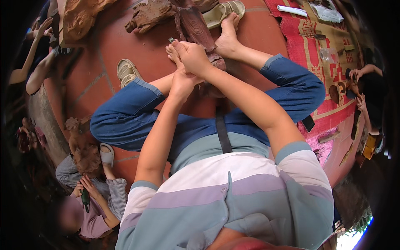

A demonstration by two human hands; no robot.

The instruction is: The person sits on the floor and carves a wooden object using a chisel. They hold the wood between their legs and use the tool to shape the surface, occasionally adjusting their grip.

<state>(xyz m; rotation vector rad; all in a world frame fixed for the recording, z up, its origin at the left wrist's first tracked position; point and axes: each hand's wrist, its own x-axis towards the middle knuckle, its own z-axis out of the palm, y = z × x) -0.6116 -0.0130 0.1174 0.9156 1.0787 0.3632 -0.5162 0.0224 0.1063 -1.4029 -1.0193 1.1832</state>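
Observation:
Between my bare feet lies a dark reddish-brown wood carving (196,31) with fine curved grooves cut along its surface. My right hand (192,57) is closed beside the carving's left side, next to the toes of my left foot. A small green tip (171,40) shows just past its fingers; the rest of that thing is hidden. Just below, my left hand (183,83) meets the right one near the wrist. Its fingers are mostly hidden, so their grip does not show.
Rough wood pieces (152,16) lie on the red tile floor ahead. A sandal (128,71) is at the left. On the right, a red patterned mat (308,54) bears tools and a phone (308,123). Co-workers sit at both sides; one at lower left holds a green tool (85,199).

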